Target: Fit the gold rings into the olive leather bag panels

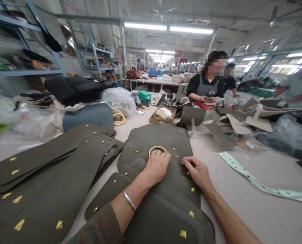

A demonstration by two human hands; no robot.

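My left hand is closed on the near side of a yellow tape roll, which rests on a stack of olive-green leather panels. To its right, my right hand pinches thumb and forefinger together above the panel's right edge. Whatever sits between those fingertips is too small to make out. Small gold studs dot the top panel. Several yellow tape bits stick along its right side. A second pile of olive panels lies on the left, with similar studs and tape bits.
A pale green strip with holes lies at right. Beyond the panels are a box of gold parts, another yellow tape roll and a plastic bag. Cut leather pieces heap at right, near a seated co-worker.
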